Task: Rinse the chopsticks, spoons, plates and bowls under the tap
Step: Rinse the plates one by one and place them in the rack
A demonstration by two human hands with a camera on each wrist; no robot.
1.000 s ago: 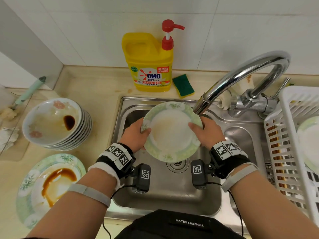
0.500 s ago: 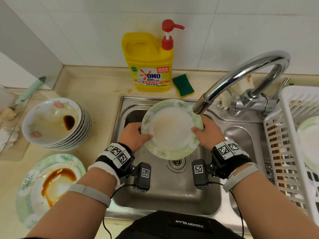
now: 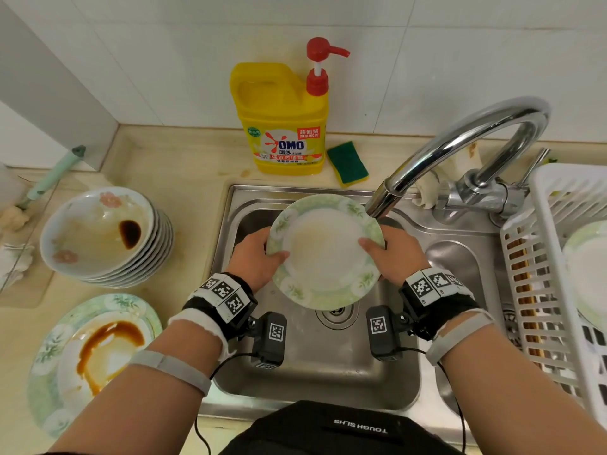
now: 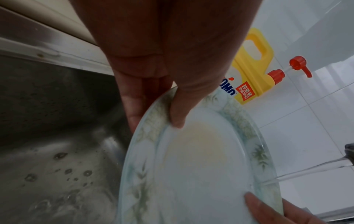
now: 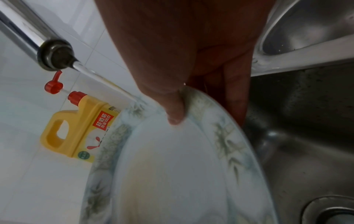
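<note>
A white plate with a green leaf rim (image 3: 325,254) (image 4: 201,163) (image 5: 172,166) is held over the sink (image 3: 328,362), tilted toward me. My left hand (image 3: 259,257) (image 4: 172,97) grips its left rim, thumb on the face, fingers behind. My right hand (image 3: 391,251) (image 5: 182,91) grips the right rim the same way. The chrome tap (image 3: 460,149) (image 5: 53,53) ends just above the plate's far right edge, and a thin stream of water (image 5: 107,83) (image 4: 306,169) strikes the rim there.
A stack of stained bowls (image 3: 105,234) and a sauce-smeared plate (image 3: 95,356) sit on the counter at left. A yellow detergent bottle (image 3: 282,123) and green sponge (image 3: 348,162) stand behind the sink. A white drying rack (image 3: 558,274) with a plate stands at right.
Both hands have lifted the plate and moved it back toward the tap spout, and its far rim now sits under the stream.
</note>
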